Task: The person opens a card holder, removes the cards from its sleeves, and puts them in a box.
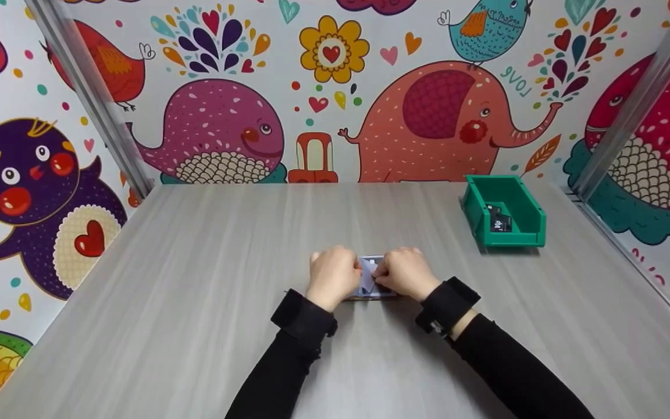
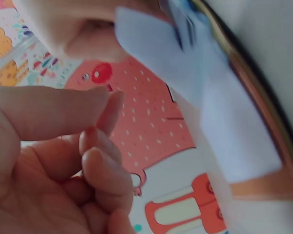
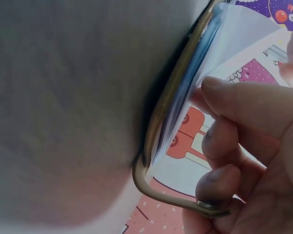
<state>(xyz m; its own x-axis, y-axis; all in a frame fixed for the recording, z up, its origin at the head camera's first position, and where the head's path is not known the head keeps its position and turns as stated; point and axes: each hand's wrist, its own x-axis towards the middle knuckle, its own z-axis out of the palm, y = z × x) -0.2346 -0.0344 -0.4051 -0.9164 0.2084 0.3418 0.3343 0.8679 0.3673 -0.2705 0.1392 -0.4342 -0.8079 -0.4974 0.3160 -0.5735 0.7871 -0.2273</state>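
Note:
On the table in front of me lies a small brown-edged card wallet (image 1: 377, 295), open, with pale leaves inside. One whitish leaf (image 2: 158, 53) stands lifted from the rest. My right hand (image 1: 407, 272) is over the wallet's right part; in its wrist view the thumb and forefinger pinch a leaf's edge, while lower fingers touch the curved brown flap (image 3: 168, 196) near its snap. At the wallet's left side is my left hand (image 1: 335, 275). Its fingers are curled, thumb and forefinger tips together, and I see nothing between them in the left wrist view.
A green open-front bin (image 1: 512, 239) stands at the table's back right, holding a few small black packets (image 1: 499, 221). Printed panels with cartoon animals (image 1: 218, 134) and metal posts (image 1: 88, 87) border the table. Both wrists wear black bands (image 1: 303, 314).

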